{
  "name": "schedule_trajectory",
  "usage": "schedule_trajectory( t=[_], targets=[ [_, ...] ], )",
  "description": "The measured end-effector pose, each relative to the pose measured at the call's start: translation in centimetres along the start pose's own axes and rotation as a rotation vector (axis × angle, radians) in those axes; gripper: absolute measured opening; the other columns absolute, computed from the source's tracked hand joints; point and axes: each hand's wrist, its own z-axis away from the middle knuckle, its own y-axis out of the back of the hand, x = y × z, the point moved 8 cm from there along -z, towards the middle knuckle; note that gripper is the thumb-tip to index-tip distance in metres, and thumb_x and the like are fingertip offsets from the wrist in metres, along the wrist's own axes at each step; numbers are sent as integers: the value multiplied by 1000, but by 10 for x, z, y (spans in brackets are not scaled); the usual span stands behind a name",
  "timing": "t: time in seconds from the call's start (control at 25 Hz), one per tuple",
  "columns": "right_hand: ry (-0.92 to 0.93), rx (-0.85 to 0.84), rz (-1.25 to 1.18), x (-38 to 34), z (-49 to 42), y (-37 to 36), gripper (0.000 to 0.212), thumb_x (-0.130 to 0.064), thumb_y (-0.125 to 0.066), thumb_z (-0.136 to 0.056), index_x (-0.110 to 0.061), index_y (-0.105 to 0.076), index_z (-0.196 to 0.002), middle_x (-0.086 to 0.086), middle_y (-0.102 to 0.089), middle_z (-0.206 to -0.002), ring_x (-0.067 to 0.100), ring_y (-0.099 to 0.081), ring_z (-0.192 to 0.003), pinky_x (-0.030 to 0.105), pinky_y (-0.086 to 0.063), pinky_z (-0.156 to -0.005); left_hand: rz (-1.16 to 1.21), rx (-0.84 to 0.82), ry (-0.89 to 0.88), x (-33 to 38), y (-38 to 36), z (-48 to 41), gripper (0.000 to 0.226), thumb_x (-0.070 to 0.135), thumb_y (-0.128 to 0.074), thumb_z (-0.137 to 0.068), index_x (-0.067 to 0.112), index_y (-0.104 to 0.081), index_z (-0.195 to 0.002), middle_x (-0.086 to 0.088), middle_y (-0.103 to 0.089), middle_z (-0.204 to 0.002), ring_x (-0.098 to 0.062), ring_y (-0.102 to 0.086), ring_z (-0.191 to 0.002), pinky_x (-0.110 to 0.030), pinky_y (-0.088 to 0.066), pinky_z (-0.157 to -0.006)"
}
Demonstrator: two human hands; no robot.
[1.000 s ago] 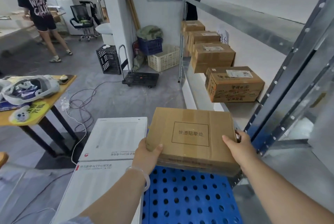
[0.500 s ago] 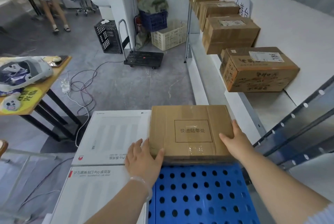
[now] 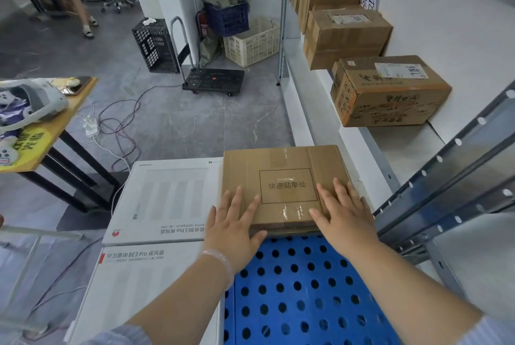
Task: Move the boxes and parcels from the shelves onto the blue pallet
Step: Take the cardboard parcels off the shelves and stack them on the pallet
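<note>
Metal shelf (image 3: 412, 147), right side of the room: grey uprights and a pale deck carrying a row of brown cartons. The nearest carton (image 3: 390, 91) stands at the deck's front edge and bears a white label on top; a larger carton (image 3: 345, 35) sits just behind it, and two more follow toward the far end of the shelf.

Blue pallet (image 3: 301, 289), on the floor against the shelf's near end: a perforated plastic deck, bare over its near half.

Two white flat boxes, side by side along the pallet's left edge: the far white box (image 3: 167, 199) and the near white box (image 3: 145, 283), both printed with product text.

Flat brown parcel (image 3: 287, 186), lying level on the pallet's far right corner, its left edge touching the far white box. A printed rectangle with characters marks its lid; clear tape runs across the middle.

Left hand (image 3: 237, 225): fingers spread, palm down on the parcel's near left corner, thumb over the near edge. A pale bracelet circles the wrist.

Right hand (image 3: 342, 216): fingers extended and slightly apart, flat on the parcel's near right corner. Neither hand grips anything.

Table (image 3: 55, 133), left of the pallet: a yellow top on black legs.
</note>
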Motion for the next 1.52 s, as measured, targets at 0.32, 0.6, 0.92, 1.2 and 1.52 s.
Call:
schedule_trajectory(
  t=[0.32,0.6,0.92,1.2,1.52],
  targets=[
    [41,-98,2,-1,7,3,87,-84,-15,-76,-44,13,-149,-7,30,-155,17,32,-139,45,18,-112,-63,-51,22,3,3,-2,76,68,-26,-89,42,15,-148,2,22,-159,-23,21,-145,-49,7,-117],
    [91,107,17,2,88,35,94,-83,-29,-76,-42,15,-148,-5,23,-159,16,21,-144,45,12,-116,-46,115,-142,78,39,42,79,70,-29,-88,42,12,-149,2,15,-161,-22,12,-147,-51,2,-118],
    [-272,331,13,73,254,99,105,-85,-38,-71,-39,14,-150,-1,16,-161,19,15,-146,46,10,-116,-8,221,-656,227,87,103,84,70,-37,-86,40,9,-150,-1,7,-162,-23,3,-148,-49,-3,-118],
    [-686,384,33,85,458,71,96,-79,-40,-75,-45,15,-147,-11,21,-157,15,19,-145,44,12,-116,71,129,-1077,327,65,233,87,74,-37,-83,43,12,-148,2,8,-162,-23,4,-148,-49,0,-116],
    [-1105,537,71,90,699,69,99,-80,-41,-74,-36,-1,-153,-3,8,-162,19,10,-147,44,8,-116,135,24,-1455,425,44,447,91,73,-42,-75,46,6,-147,5,2,-162,-22,3,-148,-51,0,-115]
  ],
)
